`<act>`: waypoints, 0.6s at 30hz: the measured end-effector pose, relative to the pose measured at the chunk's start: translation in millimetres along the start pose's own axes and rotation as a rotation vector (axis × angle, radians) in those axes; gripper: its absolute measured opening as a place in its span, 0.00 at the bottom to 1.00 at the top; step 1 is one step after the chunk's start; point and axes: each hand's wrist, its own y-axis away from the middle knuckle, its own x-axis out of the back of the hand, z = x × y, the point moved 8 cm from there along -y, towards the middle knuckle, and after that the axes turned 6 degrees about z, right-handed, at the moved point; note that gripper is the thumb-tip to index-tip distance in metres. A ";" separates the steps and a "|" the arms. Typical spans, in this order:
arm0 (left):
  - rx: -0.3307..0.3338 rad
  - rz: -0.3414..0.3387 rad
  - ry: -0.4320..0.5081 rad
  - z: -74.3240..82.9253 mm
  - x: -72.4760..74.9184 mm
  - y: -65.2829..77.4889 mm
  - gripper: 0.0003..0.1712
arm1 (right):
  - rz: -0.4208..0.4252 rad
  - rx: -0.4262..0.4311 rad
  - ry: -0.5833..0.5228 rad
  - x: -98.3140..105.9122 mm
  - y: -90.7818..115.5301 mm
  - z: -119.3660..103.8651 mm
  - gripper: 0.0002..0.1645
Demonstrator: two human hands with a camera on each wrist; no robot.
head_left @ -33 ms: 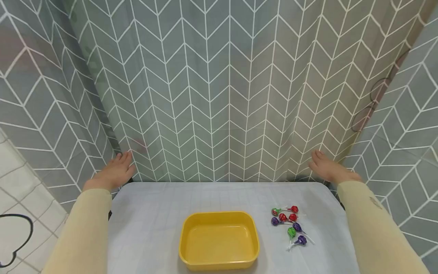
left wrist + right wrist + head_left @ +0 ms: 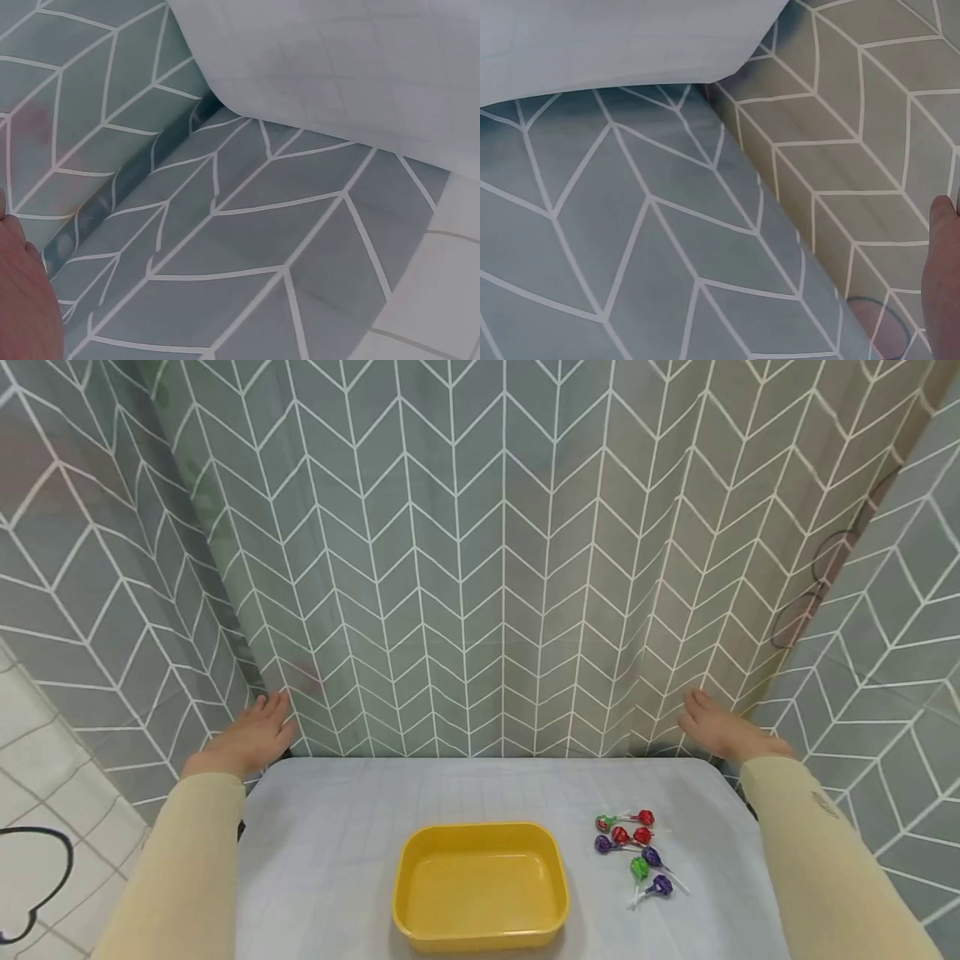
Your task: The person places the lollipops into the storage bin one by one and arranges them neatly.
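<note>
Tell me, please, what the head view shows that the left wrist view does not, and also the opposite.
Only the head view: the yellow tray, the lollipops, the right hand, both cream sleeves and the black curved line on the tiles.

Only the left wrist view: no new object, but a closer look at a corner of the white tablecloth, with no sleeve in front.

Both: the left hand, cut off by the picture edge in the wrist view, the patterned curtain, the tablecloth and the tiles.
</note>
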 end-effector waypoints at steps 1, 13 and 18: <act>0.001 -0.004 0.000 0.3 -1.3 -1.5 0.41 | -0.002 -0.002 0.005 -1.7 0.0 2.3 0.42; -0.042 0.024 -0.011 5.7 -27.5 -7.9 0.39 | 0.065 0.045 -0.019 -15.8 11.6 -0.1 0.41; -0.071 0.077 0.053 8.9 -47.7 11.9 0.35 | 0.127 0.098 -0.070 -40.0 23.9 -2.0 0.40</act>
